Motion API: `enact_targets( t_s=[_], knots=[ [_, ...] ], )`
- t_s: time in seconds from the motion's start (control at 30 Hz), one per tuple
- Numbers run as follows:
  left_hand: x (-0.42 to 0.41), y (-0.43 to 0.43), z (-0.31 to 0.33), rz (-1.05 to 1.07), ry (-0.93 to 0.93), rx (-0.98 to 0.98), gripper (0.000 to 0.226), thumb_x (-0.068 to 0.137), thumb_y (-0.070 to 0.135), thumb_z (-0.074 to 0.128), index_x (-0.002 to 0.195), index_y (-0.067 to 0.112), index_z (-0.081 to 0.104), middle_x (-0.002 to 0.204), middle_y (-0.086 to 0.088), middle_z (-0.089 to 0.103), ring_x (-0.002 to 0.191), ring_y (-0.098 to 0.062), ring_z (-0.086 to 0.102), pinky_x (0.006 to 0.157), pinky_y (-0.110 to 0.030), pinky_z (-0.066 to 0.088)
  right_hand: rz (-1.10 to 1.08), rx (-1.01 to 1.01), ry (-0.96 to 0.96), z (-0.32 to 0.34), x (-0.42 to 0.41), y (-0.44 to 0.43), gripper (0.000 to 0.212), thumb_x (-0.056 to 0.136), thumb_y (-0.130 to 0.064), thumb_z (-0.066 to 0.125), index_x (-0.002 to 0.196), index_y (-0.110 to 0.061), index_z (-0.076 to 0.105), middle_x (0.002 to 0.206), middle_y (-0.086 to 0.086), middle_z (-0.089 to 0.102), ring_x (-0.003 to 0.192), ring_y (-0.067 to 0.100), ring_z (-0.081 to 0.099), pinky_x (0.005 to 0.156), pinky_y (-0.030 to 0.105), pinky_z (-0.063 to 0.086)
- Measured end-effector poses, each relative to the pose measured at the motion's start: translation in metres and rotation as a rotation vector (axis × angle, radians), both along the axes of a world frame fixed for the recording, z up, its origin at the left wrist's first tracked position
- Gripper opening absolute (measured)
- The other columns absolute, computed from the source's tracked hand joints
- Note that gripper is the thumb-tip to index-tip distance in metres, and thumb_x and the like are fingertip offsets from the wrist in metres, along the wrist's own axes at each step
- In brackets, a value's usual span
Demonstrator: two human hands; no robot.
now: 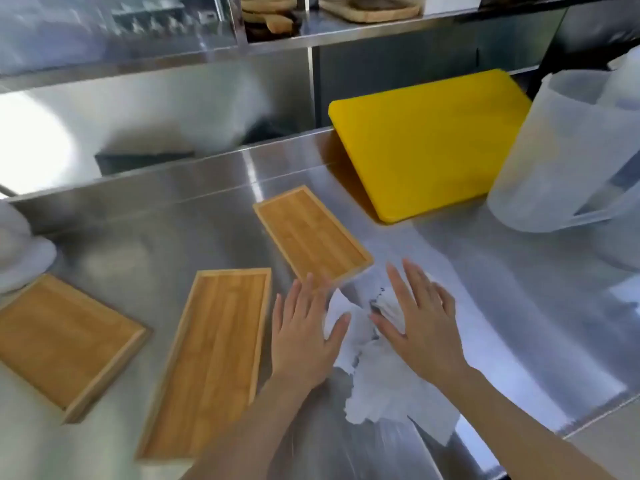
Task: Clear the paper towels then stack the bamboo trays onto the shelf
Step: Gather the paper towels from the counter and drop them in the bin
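Observation:
Three bamboo trays lie apart on the steel counter: one at the left (65, 344), one in the middle (211, 358), one farther back (313, 233). Crumpled white paper towels (384, 389) lie right of the middle tray. My left hand (304, 337) rests flat with fingers spread on the towels' left edge, fingertips close to the back tray's near corner. My right hand (420, 318) lies flat and spread on the towels' upper right part. Neither hand grips anything. The steel shelf (311, 32) runs along the top of the view.
A yellow cutting board (433, 140) leans at the back right. A translucent plastic pitcher (568, 150) stands at the far right. Wooden boards (370, 8) sit on the shelf above. A white object (20, 258) lies at the left edge. The counter's front edge (588, 420) runs lower right.

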State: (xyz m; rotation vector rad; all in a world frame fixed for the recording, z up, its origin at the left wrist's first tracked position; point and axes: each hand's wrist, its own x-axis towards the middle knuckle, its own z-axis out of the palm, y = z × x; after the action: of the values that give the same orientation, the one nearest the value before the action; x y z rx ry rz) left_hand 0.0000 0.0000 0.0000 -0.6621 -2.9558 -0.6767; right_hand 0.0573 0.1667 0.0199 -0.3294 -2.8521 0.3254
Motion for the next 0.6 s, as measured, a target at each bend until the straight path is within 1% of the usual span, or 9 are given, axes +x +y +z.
enact_targets(
  t_s=[0.07, 0.13, 0.2, 0.23, 0.33, 0.37, 0.47, 0.53, 0.6],
  knots=[
    [0.008, 0.002, -0.006, -0.016, -0.065, -0.052, 0.075, 0.087, 0.068, 0.014, 0.142, 0.024, 0.038, 0.146, -0.002, 0.048, 0.138, -0.027, 0.040, 0.112, -0.045, 0.013, -0.021, -0.017, -0.037, -0.014, 0.014, 0.000, 0.066, 0.086, -0.065, 0.017, 0.125, -0.019, 0.044, 0.129, 0.014, 0.059, 0.111, 0.035, 0.061, 0.090, 0.049, 0.047],
    [0.016, 0.003, -0.015, -0.038, -0.077, -0.131, 0.078, 0.086, 0.069, 0.014, 0.136, 0.020, 0.048, 0.137, -0.002, 0.058, 0.131, -0.028, 0.049, 0.110, -0.048, 0.021, -0.062, 0.005, -0.110, -0.031, 0.033, -0.003, 0.069, 0.084, -0.068, 0.016, 0.117, -0.017, 0.049, 0.120, 0.013, 0.065, 0.101, 0.033, 0.065, 0.084, 0.048, 0.050],
    [0.020, 0.003, -0.021, -0.066, -0.060, -0.186, 0.069, 0.089, 0.064, 0.021, 0.128, 0.020, 0.056, 0.130, -0.001, 0.064, 0.126, -0.027, 0.055, 0.107, -0.047, 0.032, -0.080, 0.033, -0.134, -0.040, 0.042, -0.002, 0.071, 0.082, -0.069, 0.015, 0.112, -0.017, 0.052, 0.110, 0.009, 0.069, 0.093, 0.029, 0.067, 0.078, 0.044, 0.052],
    [0.021, 0.003, -0.023, -0.087, -0.063, -0.195, 0.064, 0.088, 0.060, 0.027, 0.127, 0.020, 0.058, 0.132, -0.001, 0.062, 0.129, -0.025, 0.052, 0.109, -0.045, 0.030, -0.081, 0.052, -0.126, -0.043, 0.044, -0.002, 0.069, 0.082, -0.069, 0.018, 0.108, -0.016, 0.054, 0.105, 0.007, 0.070, 0.090, 0.027, 0.068, 0.076, 0.043, 0.052],
    [0.023, 0.003, -0.030, -0.123, -0.130, -0.118, 0.049, 0.091, 0.046, 0.043, 0.130, 0.019, 0.053, 0.148, 0.002, 0.044, 0.144, -0.018, 0.026, 0.118, -0.032, 0.002, -0.050, 0.059, -0.105, -0.049, 0.050, -0.003, 0.053, 0.073, -0.059, 0.040, 0.094, -0.015, 0.061, 0.096, 0.005, 0.070, 0.087, 0.023, 0.064, 0.076, 0.039, 0.047],
    [0.023, 0.003, -0.031, -0.121, -0.117, -0.079, 0.041, 0.090, 0.040, 0.051, 0.123, 0.017, 0.058, 0.143, 0.001, 0.050, 0.143, -0.018, 0.030, 0.117, -0.029, 0.000, -0.046, 0.064, -0.102, -0.051, 0.051, -0.003, 0.048, 0.071, -0.054, 0.044, 0.090, -0.015, 0.063, 0.094, 0.004, 0.069, 0.086, 0.022, 0.062, 0.076, 0.038, 0.046],
    [0.024, 0.002, -0.033, -0.117, -0.012, -0.037, 0.009, 0.076, 0.021, 0.069, 0.077, 0.012, 0.067, 0.097, -0.003, 0.074, 0.115, -0.024, 0.063, 0.111, -0.029, 0.011, -0.043, 0.012, -0.068, -0.053, 0.050, -0.003, 0.029, 0.074, -0.036, 0.046, 0.076, -0.013, 0.063, 0.084, 0.005, 0.067, 0.074, 0.025, 0.065, 0.075, 0.033, 0.037],
    [0.024, 0.003, -0.032, -0.091, 0.021, 0.014, 0.009, 0.075, 0.013, 0.069, 0.070, 0.009, 0.064, 0.091, -0.006, 0.075, 0.108, -0.025, 0.067, 0.112, -0.030, 0.016, -0.043, -0.065, -0.039, -0.048, 0.049, -0.003, 0.024, 0.077, -0.029, 0.043, 0.070, -0.013, 0.060, 0.079, 0.004, 0.065, 0.069, 0.026, 0.062, 0.076, 0.028, 0.024],
    [0.023, 0.003, -0.026, -0.061, 0.045, 0.079, 0.010, 0.080, 0.009, 0.064, 0.071, 0.007, 0.061, 0.089, -0.009, 0.073, 0.107, -0.023, 0.065, 0.113, -0.030, 0.017, -0.042, -0.169, -0.001, -0.040, 0.049, -0.002, 0.018, 0.079, -0.024, 0.047, 0.070, -0.012, 0.056, 0.078, 0.004, 0.062, 0.069, 0.024, 0.057, 0.074, 0.030, 0.028]
  ],
)
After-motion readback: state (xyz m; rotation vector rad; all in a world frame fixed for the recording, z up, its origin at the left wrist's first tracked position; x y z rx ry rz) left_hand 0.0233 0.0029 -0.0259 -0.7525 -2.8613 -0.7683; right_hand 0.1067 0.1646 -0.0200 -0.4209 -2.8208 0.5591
